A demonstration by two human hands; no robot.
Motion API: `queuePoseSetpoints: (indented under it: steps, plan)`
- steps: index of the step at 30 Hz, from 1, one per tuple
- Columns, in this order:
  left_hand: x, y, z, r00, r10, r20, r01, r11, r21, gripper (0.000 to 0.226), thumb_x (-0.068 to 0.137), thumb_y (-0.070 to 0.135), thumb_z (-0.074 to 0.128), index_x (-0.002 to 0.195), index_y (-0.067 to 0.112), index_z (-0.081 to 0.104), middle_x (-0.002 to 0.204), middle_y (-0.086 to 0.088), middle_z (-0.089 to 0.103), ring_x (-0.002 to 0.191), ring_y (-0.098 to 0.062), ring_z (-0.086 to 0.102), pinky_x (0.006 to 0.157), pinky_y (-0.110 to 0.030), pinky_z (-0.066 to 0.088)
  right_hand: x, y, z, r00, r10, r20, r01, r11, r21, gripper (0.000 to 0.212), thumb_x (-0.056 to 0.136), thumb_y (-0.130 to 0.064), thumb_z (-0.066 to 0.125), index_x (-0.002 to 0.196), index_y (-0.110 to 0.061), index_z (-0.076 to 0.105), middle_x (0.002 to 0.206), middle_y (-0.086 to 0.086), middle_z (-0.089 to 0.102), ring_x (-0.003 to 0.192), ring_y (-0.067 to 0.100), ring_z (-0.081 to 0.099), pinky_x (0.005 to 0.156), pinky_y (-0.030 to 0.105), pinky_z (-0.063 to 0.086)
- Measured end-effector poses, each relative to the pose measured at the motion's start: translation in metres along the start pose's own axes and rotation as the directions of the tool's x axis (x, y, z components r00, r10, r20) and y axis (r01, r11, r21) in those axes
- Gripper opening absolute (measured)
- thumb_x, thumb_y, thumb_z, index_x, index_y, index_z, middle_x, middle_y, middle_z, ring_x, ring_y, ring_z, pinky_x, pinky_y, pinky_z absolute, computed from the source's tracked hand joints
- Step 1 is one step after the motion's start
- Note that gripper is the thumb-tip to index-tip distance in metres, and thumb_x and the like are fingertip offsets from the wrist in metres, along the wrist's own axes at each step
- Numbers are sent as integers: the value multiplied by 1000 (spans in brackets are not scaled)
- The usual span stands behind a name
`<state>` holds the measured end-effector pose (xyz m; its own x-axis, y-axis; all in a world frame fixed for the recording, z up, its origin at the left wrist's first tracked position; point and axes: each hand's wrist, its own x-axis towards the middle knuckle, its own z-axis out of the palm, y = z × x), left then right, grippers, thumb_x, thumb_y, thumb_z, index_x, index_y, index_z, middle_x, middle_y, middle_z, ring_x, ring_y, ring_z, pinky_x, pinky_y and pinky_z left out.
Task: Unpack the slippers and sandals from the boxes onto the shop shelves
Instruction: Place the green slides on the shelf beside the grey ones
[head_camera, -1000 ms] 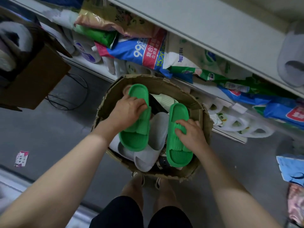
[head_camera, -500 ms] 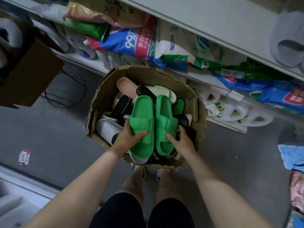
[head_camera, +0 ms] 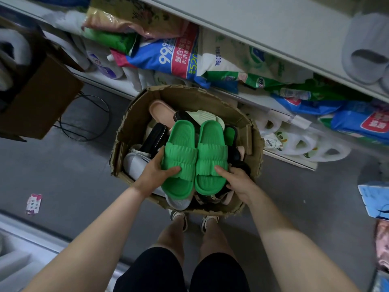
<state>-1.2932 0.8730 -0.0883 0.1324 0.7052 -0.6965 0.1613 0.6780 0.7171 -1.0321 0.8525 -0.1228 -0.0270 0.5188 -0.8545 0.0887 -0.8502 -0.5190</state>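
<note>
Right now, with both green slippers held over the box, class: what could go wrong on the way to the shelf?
1. The left hand and right hand hold the green slippers only by their sides, thumbs on the straps; one may drop into the box.
2. The feet stand right by the box; stepping forward may trip.

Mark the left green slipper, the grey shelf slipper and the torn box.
left green slipper [head_camera: 179, 153]: head view, strap
grey shelf slipper [head_camera: 366, 32]: head view, strap
torn box [head_camera: 189, 98]: head view, far wall
</note>
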Motion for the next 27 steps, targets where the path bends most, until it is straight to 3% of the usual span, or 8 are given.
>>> queuePoseSetpoints:
  steps: [3,7,12,16,20,24,27]
  plan:
    - [-3,7,-2,998,34,-60,-35,999,-14,68,82,7,73,128,41,35,103,20,56,93,-3,59,71,-16,52,-7,-8,-1,999,-35,-19,37,994,100,37,86,-31,73,117,-13,66,118,4,71,108,16,66,88,31,52]
    - [-8,22,-6,990,86,-110,-89,996,-23,81,79,7,75,141,35,33,103,20,55,93,-2,58,62,-12,51,-28,-31,-4,982,-169,-90,178,978,108,27,88,-16,71,113,-10,63,113,8,71,97,13,70,78,25,56]
    - [0,72,-5,956,244,-164,-247,969,1,79,72,10,82,138,33,45,118,2,63,104,-16,63,84,-31,56,-61,-74,-31,876,-420,-236,447,892,73,25,87,-17,73,110,-22,65,109,0,74,103,15,70,84,27,55]
    - [24,150,20,907,392,-155,-398,917,-8,82,71,7,81,141,30,45,118,-4,62,97,-11,64,70,-18,55,-86,-129,-72,739,-577,-347,633,772,65,32,91,-3,63,112,-27,60,95,-15,75,93,2,69,79,18,53]
    - [63,229,60,886,453,-95,-457,890,-16,86,72,10,81,144,28,40,113,-7,66,96,-19,66,85,-40,56,-84,-183,-121,646,-607,-462,689,724,12,38,94,-6,61,129,-18,54,89,-12,73,85,3,69,82,23,55]
    - [110,284,99,885,457,-90,-453,890,58,86,71,15,83,144,26,39,115,-10,65,100,-24,65,91,-42,54,-57,-224,-162,640,-590,-492,664,747,-33,35,96,-11,60,131,-12,56,99,6,71,86,16,68,80,35,55]
    - [141,311,120,910,410,-61,-409,912,35,89,72,14,83,146,25,36,119,-15,65,103,-29,65,93,-49,52,-33,-243,-180,660,-559,-502,655,755,21,34,96,-10,60,130,-9,56,99,6,71,85,16,70,84,38,57]
